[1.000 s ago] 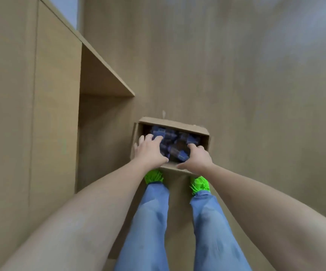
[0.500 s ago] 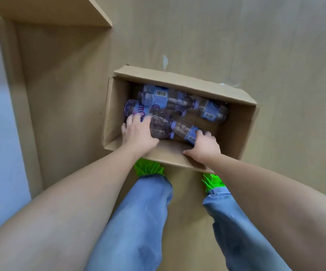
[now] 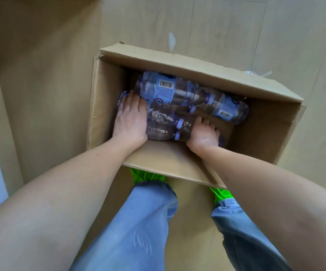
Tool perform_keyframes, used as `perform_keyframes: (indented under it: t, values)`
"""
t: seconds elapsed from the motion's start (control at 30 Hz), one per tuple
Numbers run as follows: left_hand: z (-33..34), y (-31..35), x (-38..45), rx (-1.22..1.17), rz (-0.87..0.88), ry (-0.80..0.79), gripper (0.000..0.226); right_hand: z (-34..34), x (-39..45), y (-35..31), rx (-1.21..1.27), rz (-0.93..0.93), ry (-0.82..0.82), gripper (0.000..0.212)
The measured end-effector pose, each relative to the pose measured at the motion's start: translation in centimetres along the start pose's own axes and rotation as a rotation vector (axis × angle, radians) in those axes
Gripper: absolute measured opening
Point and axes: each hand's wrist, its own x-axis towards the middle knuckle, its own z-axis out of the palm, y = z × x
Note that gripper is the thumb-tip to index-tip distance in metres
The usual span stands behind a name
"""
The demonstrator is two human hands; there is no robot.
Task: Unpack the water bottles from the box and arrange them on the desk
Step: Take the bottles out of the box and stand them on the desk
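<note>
The task looks like it has only just begun. The box [image 3: 177,159] sits open on the floor [image 3: 40,75], right in front of the person's green shoes [image 3: 148,176], and every water bottle I can see is inside it. No bench shows here, so none looks set out yet. All the lifting and lining up is left to do. The bottles lie on their sides in a pile. The top bottle [image 3: 170,90] has a barcode label, and its long side runs from about 10 o'clock to 4 o'clock, with its cap toward 4 o'clock. A second bottle [image 3: 230,110] lies past it toward 4 o'clock. The near bottle [image 3: 162,124] lies almost flat across, from 9 o'clock to 3 o'clock, with its cap toward 3 o'clock. The left hand [image 3: 130,118] rests flat on the 9 o'clock end of the pile, its fingers nearly straight and close together. The right hand [image 3: 204,133] has its fingers curled over the near bottle at the cap end, holding it.
</note>
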Motion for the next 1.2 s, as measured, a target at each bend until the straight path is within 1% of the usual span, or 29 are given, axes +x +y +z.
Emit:
perform_keyframes:
  t: [0.1,0.17,0.27,0.33,0.4,0.5,0.6,0.67,0.73,0.8,0.93,1.03,1.1,1.2]
  values:
    - [-0.3,-0.5,0.7,-0.01,0.013,-0.009,0.091,-0.3,0.3,0.1,-0.005,0.001,0.001,0.072]
    - [-0.8,-0.8,1.1,-0.007,0.034,0.017,0.077,-0.6,0.2,0.2,-0.021,0.013,0.001,0.077]
    - [-1.1,-1.4,1.3,0.029,0.082,0.106,0.049,-0.7,-0.3,0.5,-0.056,0.029,0.03,0.078]
    - [-1.1,-1.9,1.1,0.052,0.101,0.14,0.045,-0.5,-0.6,0.9,-0.092,0.025,0.035,0.078]
    - [-1.2,-2.1,1.1,0.06,0.094,0.12,0.046,-0.6,-0.6,1.2,-0.121,0.026,0.032,0.078]
    - [-2.0,-1.7,1.6,0.081,0.036,0.062,0.046,-0.7,-0.6,1.1,-0.118,0.038,0.021,0.079]
    - [-3.0,-0.9,1.6,0.083,0.0,-0.023,0.048,-0.8,-1.4,1.0,-0.133,0.05,0.038,0.078]
    - [-3.8,-0.5,0.6,0.024,-0.051,-0.105,0.052,-1.3,-2.4,1.1,-0.154,0.043,0.055,0.074]
    - [-4.5,-0.2,-1.4,-0.093,-0.15,-0.184,0.06,-2.2,-3.9,1.1,-0.164,0.031,0.055,0.071]
    - [-5.1,0.1,-3.1,-0.194,-0.247,-0.212,0.068,-3.4,-5.4,1.0,-0.132,0.028,0.051,0.069]
    - [-8.8,0.7,-5.8,-0.255,-0.37,-0.26,0.085,-7.2,-9.5,0.9,-0.021,0.024,0.028,0.068]
    - [-13.0,1.0,-8.1,-0.331,-0.46,-0.239,0.087,-10.8,-12.8,0.4,0.094,0.043,0.018,0.064]
    - [-16.5,1.6,-9.7,-0.383,-0.482,-0.188,0.086,-13.5,-15.2,0.1,0.178,0.044,0.037,0.066]
    - [-22.7,2.7,-12.0,-0.468,-0.501,-0.121,0.085,-18.5,-19.2,-0.5,0.272,-0.004,0.068,0.071]
